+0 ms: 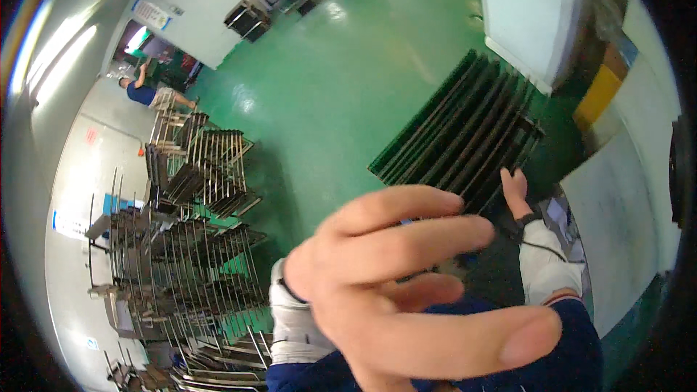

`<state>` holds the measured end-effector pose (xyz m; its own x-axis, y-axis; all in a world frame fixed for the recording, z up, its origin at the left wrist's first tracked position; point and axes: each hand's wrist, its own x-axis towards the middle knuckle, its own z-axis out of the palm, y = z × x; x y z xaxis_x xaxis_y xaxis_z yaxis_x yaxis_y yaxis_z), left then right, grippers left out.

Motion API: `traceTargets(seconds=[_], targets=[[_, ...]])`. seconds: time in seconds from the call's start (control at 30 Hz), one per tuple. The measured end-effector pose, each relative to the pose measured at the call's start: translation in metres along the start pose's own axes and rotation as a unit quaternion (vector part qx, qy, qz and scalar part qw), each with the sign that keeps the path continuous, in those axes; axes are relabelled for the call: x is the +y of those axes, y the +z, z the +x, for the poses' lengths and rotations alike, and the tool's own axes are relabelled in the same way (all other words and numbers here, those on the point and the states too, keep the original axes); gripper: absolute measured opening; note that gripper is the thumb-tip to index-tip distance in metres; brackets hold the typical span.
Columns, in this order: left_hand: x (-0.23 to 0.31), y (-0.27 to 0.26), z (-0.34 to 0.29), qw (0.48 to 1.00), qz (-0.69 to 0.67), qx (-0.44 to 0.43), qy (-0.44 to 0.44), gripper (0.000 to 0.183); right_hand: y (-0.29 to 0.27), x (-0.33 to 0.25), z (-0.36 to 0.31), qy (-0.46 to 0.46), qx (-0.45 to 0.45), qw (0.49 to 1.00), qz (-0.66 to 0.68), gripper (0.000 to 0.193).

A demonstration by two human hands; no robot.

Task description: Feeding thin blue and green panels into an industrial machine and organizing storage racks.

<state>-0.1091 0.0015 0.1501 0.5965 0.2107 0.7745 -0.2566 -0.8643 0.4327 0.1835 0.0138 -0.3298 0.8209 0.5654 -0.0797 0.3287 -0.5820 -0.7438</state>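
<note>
Close to the camera, my left hand point(392, 268) fills the lower middle, its fingers spread and slightly bent with nothing seen between them. It hides part of what lies behind it. Further right, my right hand point(514, 187) reaches out beside the near right corner of a set of long dark racks point(450, 131) standing in parallel rows on the floor. Its thumb and a finger show apart; whether they touch the rack is unclear. A dark band point(528, 225) circles that wrist above a white sleeve point(546, 265).
Metal frames with many thin rods point(189, 268) stand along the left wall. At the far left a person in a dark top point(141, 93) raises an arm. A pale panel point(530, 14) rises behind the racks, and a pale surface point(624, 225) lies on the right. The floor point(319, 101) is glossy green.
</note>
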Motion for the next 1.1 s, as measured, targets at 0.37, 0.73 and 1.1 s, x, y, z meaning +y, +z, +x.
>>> traceTargets(seconds=[0.37, 0.73, 1.1], targets=[[-0.018, 0.001, 0.016, 0.988, 0.1, -0.015, 0.113, 0.03, -0.014, -0.013, -0.005, 0.013, -0.025, 0.999, 0.016, 0.058], [-0.011, 0.014, 0.011, 0.994, 0.044, 0.04, 0.093, 0.023, -0.012, -0.013, -0.003, 0.018, -0.027, 0.999, 0.016, 0.061], [-0.008, 0.017, 0.01, 0.994, 0.026, 0.056, 0.085, 0.017, -0.01, -0.014, -0.005, 0.007, -0.007, 0.999, 0.038, 0.051]])
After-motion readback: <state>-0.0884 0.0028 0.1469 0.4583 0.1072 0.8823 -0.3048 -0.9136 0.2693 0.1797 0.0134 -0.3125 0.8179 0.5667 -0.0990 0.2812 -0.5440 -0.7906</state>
